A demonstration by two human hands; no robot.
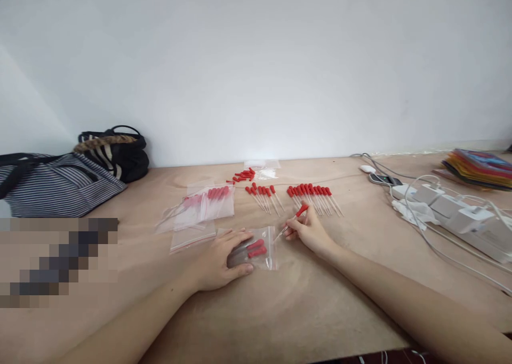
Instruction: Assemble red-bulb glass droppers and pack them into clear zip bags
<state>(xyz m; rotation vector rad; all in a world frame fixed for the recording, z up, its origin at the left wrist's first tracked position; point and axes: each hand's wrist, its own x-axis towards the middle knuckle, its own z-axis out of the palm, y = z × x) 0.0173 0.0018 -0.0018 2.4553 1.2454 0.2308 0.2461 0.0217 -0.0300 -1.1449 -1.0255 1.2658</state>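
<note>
My left hand (218, 260) lies with fingers spread on a clear zip bag (270, 260). Two red-bulbed droppers (257, 251) show inside the bag; their stems run toward my hand. To the right of the bag, my right hand (306, 233) pinches a dropper (301, 210) with a red rubber bulb and a thin clear stem. The tip of its stem slants down toward the bag's open-looking right edge. Behind my right hand a row of droppers (310, 189) lies side by side, bulbs away from me. A smaller group of droppers (262, 191) lies to its left.
Filled zip bags (216, 207) overlap left of centre. Loose red bulbs (242, 176) and a bag of clear stems (267, 172) lie at the back. At right are a power strip (472, 228), cables and colourful packets (480, 167). A striped bag (60, 185) stands at left.
</note>
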